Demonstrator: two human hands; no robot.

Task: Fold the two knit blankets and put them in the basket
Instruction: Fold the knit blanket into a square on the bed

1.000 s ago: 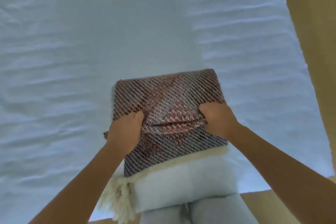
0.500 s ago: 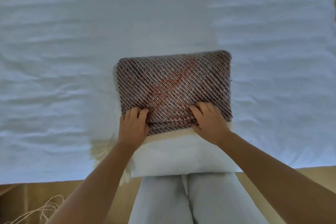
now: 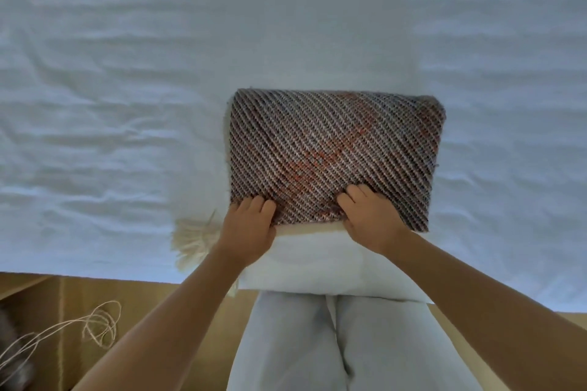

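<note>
Blankets sit stacked at the near edge of the bed [image 3: 127, 73], right in front of the person's legs [image 3: 286, 343]. In the head view, the patterned blanket [image 3: 333, 143] is folded into a neat rectangle and lies on top of the cream blanket [image 3: 317, 257], which is also folded and sticks out toward the person, its fringe [image 3: 193, 241] spilling off to the left. The left hand [image 3: 251, 225] is clamped on the near left corner of the patterned blanket, fingers curled over its edge. The right hand [image 3: 371, 219] grips the same near edge further right, fingers bent into the knit. Both thumbs are hidden, so how deep the hold goes under the fabric cannot be told. The basket is not in view. A loose loop of twine [image 3: 98, 324] lies on the floor [image 3: 143, 292] to the left.

Both pieces look soft, thick and fairly light, with no stiffness of their own. Lifted by one edge, the folds would likely sag open and the top piece could slide off the lower one. A safer hold seems to be under the cream blanket at both short sides, palms up, carrying the pile flat. The fringe may snag or trail, so it is worth tucking in first
</note>
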